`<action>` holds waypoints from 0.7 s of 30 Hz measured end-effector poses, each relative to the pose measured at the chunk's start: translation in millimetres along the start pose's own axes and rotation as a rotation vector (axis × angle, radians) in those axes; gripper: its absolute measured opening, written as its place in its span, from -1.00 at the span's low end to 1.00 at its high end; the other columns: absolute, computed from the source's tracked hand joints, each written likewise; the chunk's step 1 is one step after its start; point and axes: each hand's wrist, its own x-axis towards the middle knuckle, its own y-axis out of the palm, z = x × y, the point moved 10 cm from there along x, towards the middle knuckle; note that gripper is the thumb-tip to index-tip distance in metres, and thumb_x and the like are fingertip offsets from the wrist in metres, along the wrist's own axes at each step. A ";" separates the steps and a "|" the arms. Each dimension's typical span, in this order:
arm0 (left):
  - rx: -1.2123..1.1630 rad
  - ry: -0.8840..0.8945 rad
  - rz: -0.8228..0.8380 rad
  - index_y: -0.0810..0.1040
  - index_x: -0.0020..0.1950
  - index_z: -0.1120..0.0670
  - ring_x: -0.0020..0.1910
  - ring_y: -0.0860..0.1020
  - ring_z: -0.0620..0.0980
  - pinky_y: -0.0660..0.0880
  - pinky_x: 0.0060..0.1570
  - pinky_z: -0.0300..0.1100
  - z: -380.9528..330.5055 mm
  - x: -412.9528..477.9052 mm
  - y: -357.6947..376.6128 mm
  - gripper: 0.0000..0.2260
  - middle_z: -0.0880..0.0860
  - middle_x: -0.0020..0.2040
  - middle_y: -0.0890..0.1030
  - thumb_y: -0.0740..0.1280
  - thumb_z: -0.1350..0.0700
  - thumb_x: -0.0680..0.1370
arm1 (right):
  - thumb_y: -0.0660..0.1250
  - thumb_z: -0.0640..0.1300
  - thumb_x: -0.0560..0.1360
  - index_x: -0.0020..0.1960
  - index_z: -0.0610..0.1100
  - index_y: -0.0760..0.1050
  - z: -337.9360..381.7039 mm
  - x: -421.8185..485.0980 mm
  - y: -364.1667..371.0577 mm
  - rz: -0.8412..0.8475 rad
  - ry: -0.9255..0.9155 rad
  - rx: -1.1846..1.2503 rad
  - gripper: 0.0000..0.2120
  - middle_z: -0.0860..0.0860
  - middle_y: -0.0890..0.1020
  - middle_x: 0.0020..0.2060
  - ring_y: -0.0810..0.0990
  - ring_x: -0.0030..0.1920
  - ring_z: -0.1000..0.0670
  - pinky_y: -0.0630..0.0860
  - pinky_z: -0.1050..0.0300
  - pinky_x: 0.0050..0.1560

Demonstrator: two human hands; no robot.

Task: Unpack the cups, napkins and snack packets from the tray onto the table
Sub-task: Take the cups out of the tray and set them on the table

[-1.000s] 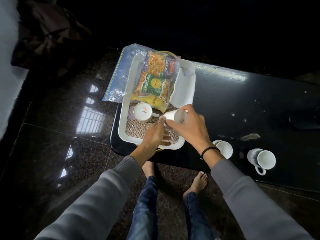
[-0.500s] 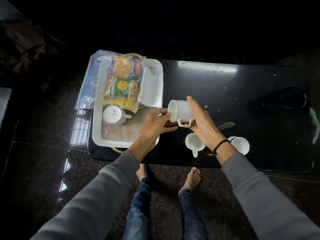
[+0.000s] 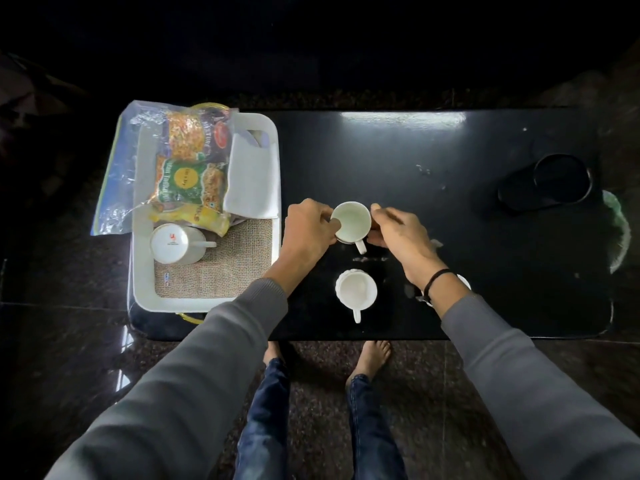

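A white cup [image 3: 351, 221] stands upright on the black table [image 3: 450, 150], just right of the white tray [image 3: 145, 292]. My left hand [image 3: 306, 230] and my right hand [image 3: 398, 230] grip it from either side. A second white cup [image 3: 356, 289] stands nearer the front edge. A third cup [image 3: 464, 281] is mostly hidden behind my right wrist. One cup [image 3: 173, 243] lies upside down in the tray on a burlap mat [image 3: 225, 268]. Snack packets [image 3: 187, 168] and white folded napkins [image 3: 251, 178] lie at the tray's far end.
A clear plastic bag [image 3: 117, 174] hangs off the tray's left side. A dark round object [image 3: 554, 180] sits at the table's far right. Small pale smudges mark the tabletop. My bare feet stand on the dark stone floor below the front edge.
The cup left the tray, travelled right in both hands, turned from tilted to upright, and now rests on the table behind the second cup.
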 end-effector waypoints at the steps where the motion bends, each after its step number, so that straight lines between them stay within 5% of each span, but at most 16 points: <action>1: 0.012 -0.001 -0.001 0.73 0.06 0.25 -0.23 0.74 0.10 0.71 -0.12 -0.02 -0.5 1.8 1.6 -0.84 0.20 -0.15 0.72 0.41 0.32 0.52 | 0.29 0.16 0.60 0.14 0.02 0.65 -1.4 0.5 -0.2 0.011 0.004 0.018 -0.71 0.03 0.74 0.04 0.77 -0.07 0.05 0.61 -0.02 0.24; 9: 0.113 0.051 0.015 0.74 0.07 0.20 -0.26 0.73 0.15 0.70 -0.10 0.04 -9.1 8.1 4.8 -0.80 0.21 -0.23 0.73 0.38 0.29 0.51 | 0.30 0.09 0.62 0.20 -0.09 0.62 -4.2 6.3 -2.4 0.018 0.018 0.039 -0.69 -0.05 0.72 0.07 0.77 -0.18 0.10 0.63 0.34 -0.17; 14: 0.077 0.069 0.006 0.73 0.11 0.17 -0.27 0.73 0.08 0.71 -0.15 -0.01 -4.7 7.2 2.9 -0.83 0.16 -0.21 0.72 0.39 0.22 0.58 | 0.27 0.10 0.64 0.17 -0.11 0.62 0.6 2.6 -3.2 0.019 0.021 -0.016 -0.68 -0.06 0.72 0.06 0.77 -0.18 0.09 0.64 0.35 -0.19; 18: 0.029 0.042 0.002 0.65 0.20 0.21 -0.20 0.73 0.04 0.71 -0.20 -0.07 1.1 0.2 -1.6 -0.75 0.15 -0.12 0.70 0.41 0.08 0.61 | 0.24 0.10 0.64 0.11 -0.17 0.59 24.9 -10.3 -13.0 -0.085 -0.110 -0.279 -0.65 -0.04 0.69 -0.05 0.71 -0.03 -0.07 0.65 0.01 0.07; 21: 0.003 0.025 -0.022 0.63 0.20 0.22 -0.21 0.73 0.02 0.71 -0.25 -0.08 2.8 -9.6 -14.6 -0.73 0.12 -0.19 0.68 0.41 0.06 0.61 | 0.27 0.06 0.64 0.13 -0.19 0.58 53.0 -28.9 -16.7 -0.159 -0.230 -0.406 -0.69 0.01 0.65 -0.06 0.65 0.06 -0.05 0.55 0.08 0.04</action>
